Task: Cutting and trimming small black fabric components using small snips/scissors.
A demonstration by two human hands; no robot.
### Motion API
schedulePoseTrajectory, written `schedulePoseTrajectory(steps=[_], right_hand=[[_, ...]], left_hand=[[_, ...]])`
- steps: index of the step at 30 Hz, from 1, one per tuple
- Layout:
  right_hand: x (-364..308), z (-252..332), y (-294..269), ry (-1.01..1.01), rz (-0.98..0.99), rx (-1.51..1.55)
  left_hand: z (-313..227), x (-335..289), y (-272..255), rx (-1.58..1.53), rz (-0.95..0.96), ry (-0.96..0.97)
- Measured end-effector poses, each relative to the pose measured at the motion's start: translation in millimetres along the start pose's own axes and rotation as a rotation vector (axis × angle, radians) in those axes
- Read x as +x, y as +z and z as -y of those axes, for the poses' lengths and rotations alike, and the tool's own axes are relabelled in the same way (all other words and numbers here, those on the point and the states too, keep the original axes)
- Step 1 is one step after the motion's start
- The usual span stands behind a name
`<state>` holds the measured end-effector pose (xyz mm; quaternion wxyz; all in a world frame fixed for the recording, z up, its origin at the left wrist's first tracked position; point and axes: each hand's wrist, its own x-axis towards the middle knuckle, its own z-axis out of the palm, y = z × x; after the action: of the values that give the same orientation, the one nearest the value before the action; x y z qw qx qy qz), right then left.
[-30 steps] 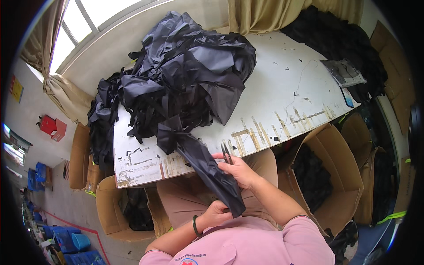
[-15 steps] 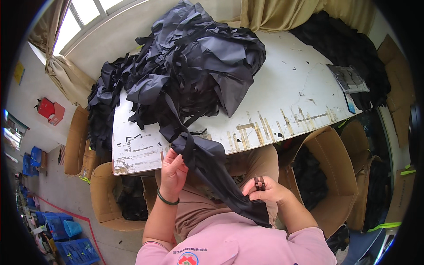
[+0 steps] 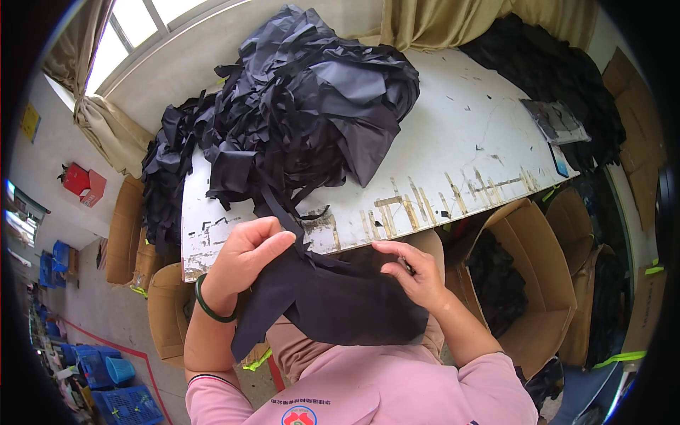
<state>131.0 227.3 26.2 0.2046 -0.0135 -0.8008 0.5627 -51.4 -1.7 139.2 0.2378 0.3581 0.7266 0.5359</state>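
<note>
A piece of black fabric [image 3: 347, 304] hangs across my lap, spread wide, with a narrow strip running up from it to the table edge. My left hand [image 3: 251, 253] is closed on its upper left part, thumb on top. At the upper right of the piece is my right hand [image 3: 416, 275], thumb and index finger apart. A small dark tool [image 3: 406, 265] sits in that hand, mostly hidden by the fingers; it may be thread snips. The large heap of black fabric pieces [image 3: 304, 106] lies on the white table [image 3: 453, 134] in front of me.
Cardboard boxes stand below the table: an open one [image 3: 542, 276] at right holding black fabric, another [image 3: 168, 312] at left. More black fabric [image 3: 549, 78] and a clear packet [image 3: 556, 120] lie at the far right. Blue baskets [image 3: 127, 405] sit on the floor at left.
The bunched fabric is now spread out over my lap. My left hand has moved left and up with it; my right hand has risen toward the table edge, its thumb and index finger now apart.
</note>
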Motion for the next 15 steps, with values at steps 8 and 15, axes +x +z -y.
schedulePoseTrajectory(steps=[8,15], right_hand=[[29.8,23.7,50.4,-0.506,0.055,-0.098],[39.8,32.2,68.3,-0.555,0.007,-0.039]], left_hand=[[17.8,2.8,52.0,-0.916,0.191,-0.48],[62.0,-25.0,74.4,-1.546,0.198,-0.296]])
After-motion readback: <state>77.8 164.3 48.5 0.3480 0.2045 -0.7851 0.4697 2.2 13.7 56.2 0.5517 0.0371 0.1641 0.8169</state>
